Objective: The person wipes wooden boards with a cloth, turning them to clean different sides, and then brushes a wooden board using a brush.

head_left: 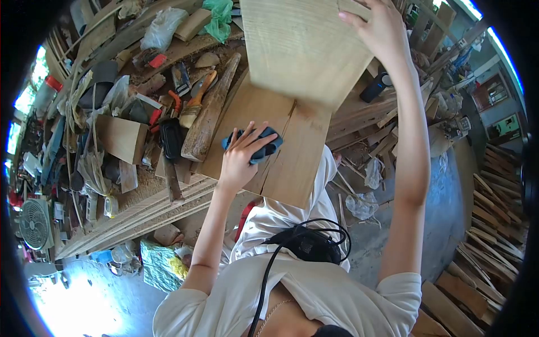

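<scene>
My left hand (242, 160) presses a bunched dark blue cloth (268, 148) against a flat wooden board (297, 163), its fingers spread over the cloth. A long dark crack or seam runs down that board, whose near end reaches over my lap. My right hand (379, 28) is raised and grips the upper right edge of a pale wooden panel (303, 48), thumb on the near face. This panel stands tilted up at the far end of the board and looks slightly blurred. Whether the two pieces are joined I cannot tell.
A cluttered bench on the left holds a paintbrush (197, 101), a rough wood strip (212, 109), a wooden block (120, 137) and a black case (170, 138). A dark cylinder (375, 85) stands right of the panel. Wood offcuts (494, 208) pile up at right; a fan (36, 224) is far left.
</scene>
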A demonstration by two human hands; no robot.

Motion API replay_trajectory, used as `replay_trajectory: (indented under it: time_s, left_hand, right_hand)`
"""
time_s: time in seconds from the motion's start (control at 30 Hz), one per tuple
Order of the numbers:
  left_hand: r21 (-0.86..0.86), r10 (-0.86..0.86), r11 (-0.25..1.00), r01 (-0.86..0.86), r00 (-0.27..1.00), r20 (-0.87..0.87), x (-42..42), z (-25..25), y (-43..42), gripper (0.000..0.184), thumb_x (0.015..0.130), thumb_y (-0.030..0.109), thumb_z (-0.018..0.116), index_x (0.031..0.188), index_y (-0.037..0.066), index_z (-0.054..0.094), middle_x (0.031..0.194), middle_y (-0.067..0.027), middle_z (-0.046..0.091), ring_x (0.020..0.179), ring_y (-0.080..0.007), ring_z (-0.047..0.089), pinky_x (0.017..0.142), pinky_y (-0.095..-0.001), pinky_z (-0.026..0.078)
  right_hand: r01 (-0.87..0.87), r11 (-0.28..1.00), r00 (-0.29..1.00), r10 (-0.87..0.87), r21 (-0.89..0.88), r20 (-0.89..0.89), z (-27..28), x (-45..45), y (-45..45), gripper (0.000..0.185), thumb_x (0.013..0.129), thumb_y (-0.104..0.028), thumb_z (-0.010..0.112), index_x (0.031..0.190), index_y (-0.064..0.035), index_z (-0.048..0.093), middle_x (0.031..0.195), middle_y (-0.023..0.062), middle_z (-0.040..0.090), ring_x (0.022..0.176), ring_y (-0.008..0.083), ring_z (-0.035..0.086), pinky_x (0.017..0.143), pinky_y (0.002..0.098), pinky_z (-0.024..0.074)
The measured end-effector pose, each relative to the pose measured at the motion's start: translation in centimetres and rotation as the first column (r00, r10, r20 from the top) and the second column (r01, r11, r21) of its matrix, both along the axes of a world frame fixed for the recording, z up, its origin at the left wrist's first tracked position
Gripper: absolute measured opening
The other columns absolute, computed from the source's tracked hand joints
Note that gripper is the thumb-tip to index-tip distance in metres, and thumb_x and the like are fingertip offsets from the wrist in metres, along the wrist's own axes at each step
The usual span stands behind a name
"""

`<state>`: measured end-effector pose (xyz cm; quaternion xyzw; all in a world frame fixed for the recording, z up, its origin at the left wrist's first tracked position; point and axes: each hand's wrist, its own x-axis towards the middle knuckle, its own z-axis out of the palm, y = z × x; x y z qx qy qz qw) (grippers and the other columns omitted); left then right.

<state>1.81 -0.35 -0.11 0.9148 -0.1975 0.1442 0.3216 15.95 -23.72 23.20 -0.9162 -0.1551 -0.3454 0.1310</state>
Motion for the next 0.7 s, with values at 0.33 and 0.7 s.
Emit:
replay_trajectory:
  time_s: [0.33,0.7]
  left_hand:
    - [-0.358,0.034,0.933,0.015,0.991,0.131,-4.1,0.5,3.1,0.043,0.074,-0.003,0.055,0.112,0.011,0.068,0.132,-0.0142,0.055,0.128,-0.0335,0.046,0.110,-0.0487,0.026]
    - [-0.328,0.033,0.945,0.006,0.993,0.113,-5.3,1.5,4.0,0.040,0.074,-0.002,0.057,0.112,0.008,0.067,0.130,-0.0146,0.056,0.127,-0.0314,0.048,0.109,-0.0485,0.028]
  right_hand:
    - [-0.205,0.903,0.967,0.246,-0.379,0.064,-16.7,-7.9,-0.3,0.048,0.065,-0.030,0.078,0.110,-0.0238,0.064,0.111,-0.0046,0.058,0.086,0.0168,0.062,0.077,0.0345,0.0512]
    - [-0.415,0.891,0.910,0.410,-0.183,-0.065,-24.0,-12.5,-2.4,0.051,0.067,-0.035,0.074,0.114,-0.0183,0.066,0.119,-0.0021,0.064,0.112,0.0164,0.059,0.090,0.0327,0.0479]
